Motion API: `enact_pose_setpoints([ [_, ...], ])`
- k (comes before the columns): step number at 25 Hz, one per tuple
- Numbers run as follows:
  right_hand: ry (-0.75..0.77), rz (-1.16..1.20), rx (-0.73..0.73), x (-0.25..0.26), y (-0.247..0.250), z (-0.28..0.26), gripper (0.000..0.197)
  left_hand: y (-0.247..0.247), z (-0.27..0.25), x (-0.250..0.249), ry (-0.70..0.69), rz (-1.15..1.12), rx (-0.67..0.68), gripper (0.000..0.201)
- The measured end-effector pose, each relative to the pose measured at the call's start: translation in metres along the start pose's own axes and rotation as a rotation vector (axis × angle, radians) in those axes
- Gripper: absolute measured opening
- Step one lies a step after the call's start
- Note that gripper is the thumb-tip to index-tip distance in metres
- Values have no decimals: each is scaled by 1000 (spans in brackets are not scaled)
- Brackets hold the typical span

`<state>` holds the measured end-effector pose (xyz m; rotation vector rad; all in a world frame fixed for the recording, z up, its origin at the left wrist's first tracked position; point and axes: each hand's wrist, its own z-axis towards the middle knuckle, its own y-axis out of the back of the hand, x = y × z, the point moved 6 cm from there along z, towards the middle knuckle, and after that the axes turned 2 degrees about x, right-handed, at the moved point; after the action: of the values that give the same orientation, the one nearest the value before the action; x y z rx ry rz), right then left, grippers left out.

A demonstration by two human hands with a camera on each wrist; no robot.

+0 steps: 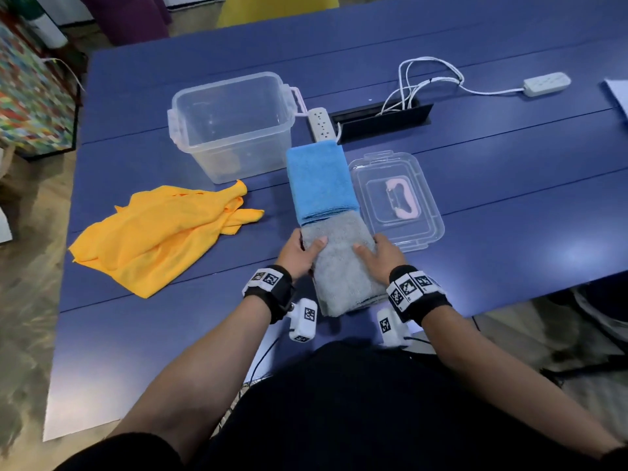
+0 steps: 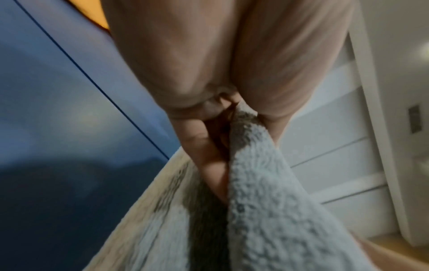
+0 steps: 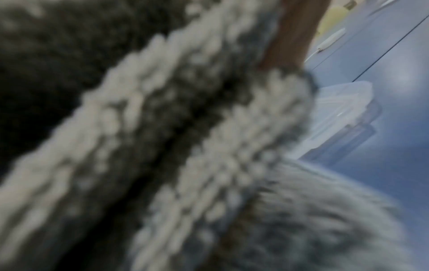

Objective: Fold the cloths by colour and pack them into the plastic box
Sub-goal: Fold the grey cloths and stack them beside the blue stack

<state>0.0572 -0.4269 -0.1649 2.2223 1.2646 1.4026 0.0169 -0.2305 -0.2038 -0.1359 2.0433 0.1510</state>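
Note:
A folded grey cloth [image 1: 343, 270] lies near the table's front edge, its far end touching a folded blue cloth [image 1: 319, 180]. My left hand [image 1: 302, 249] grips the grey cloth's left edge, thumb on top; in the left wrist view the fingers [image 2: 204, 146] pinch the grey cloth [image 2: 267, 201]. My right hand [image 1: 379, 254] holds the right edge, thumb on top. The right wrist view is filled with blurred grey cloth [image 3: 185, 146]. A crumpled yellow cloth [image 1: 159, 232] lies to the left. The clear plastic box [image 1: 190, 130] stands open and empty behind it.
The box's clear lid [image 1: 424, 212], with a pink handle, lies right of the cloths. A white power strip [image 1: 321, 124], a black cable slot [image 1: 384, 122] and a second power strip [image 1: 547, 83] sit farther back. The blue table's [image 1: 509, 198] front edge runs close to my wrists.

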Motion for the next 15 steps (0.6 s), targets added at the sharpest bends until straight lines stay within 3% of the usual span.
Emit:
enact_pose_setpoints([
  [2,-5,13,-38,-5,2,0,50,-3,3,2,-22,31,-111,35],
  [4,-21,-13,-89,-9,1,0,45,-11,3,0,-70,5,-137,32],
  [8,-75,-275,-205,-15,-1,-1,51,1,-1,-2,-81,93,-334,28],
  [11,86,-331,-388,-7,13,-4,47,14,-14,-11,-114,-26,-463,24],
  [13,255,-371,-483,4,14,-5,37,15,-28,-29,-329,158,-484,29],
  [15,420,-459,-456,15,-1,-3,36,-6,-38,-40,-584,621,-286,44],
])
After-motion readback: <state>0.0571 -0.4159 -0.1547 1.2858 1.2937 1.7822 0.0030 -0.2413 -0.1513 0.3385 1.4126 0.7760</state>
